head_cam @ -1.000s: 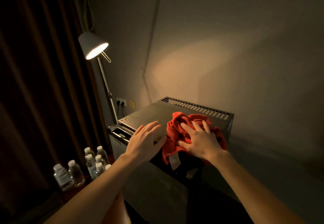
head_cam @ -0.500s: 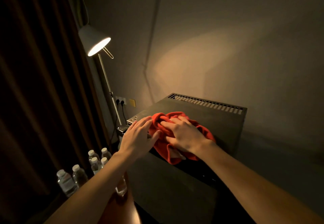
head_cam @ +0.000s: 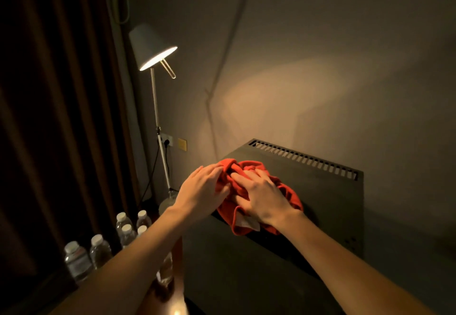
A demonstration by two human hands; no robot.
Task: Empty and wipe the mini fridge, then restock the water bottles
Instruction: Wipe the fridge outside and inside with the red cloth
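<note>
A crumpled red cloth (head_cam: 249,166) lies on the top of the dark mini fridge (head_cam: 318,191), near its left front corner. My right hand (head_cam: 264,198) presses flat on the cloth, fingers spread. Beside it, my left hand (head_cam: 199,191) lies with straight fingers, its fingertips touching the cloth's left edge. Several clear water bottles (head_cam: 98,248) with white caps stand on the floor at the lower left. The fridge's front and inside are hidden from here.
A lit floor lamp (head_cam: 155,53) stands left of the fridge, its pole close to the fridge's left side. A dark curtain (head_cam: 56,117) fills the left. A wall socket (head_cam: 167,140) with a plugged cable is behind the lamp. A vent grille (head_cam: 306,159) runs along the fridge's back edge.
Both hands and the red cloth have slid leftward across the fridge top. My left hand now touches the cloth. The view has shifted right and closer.
</note>
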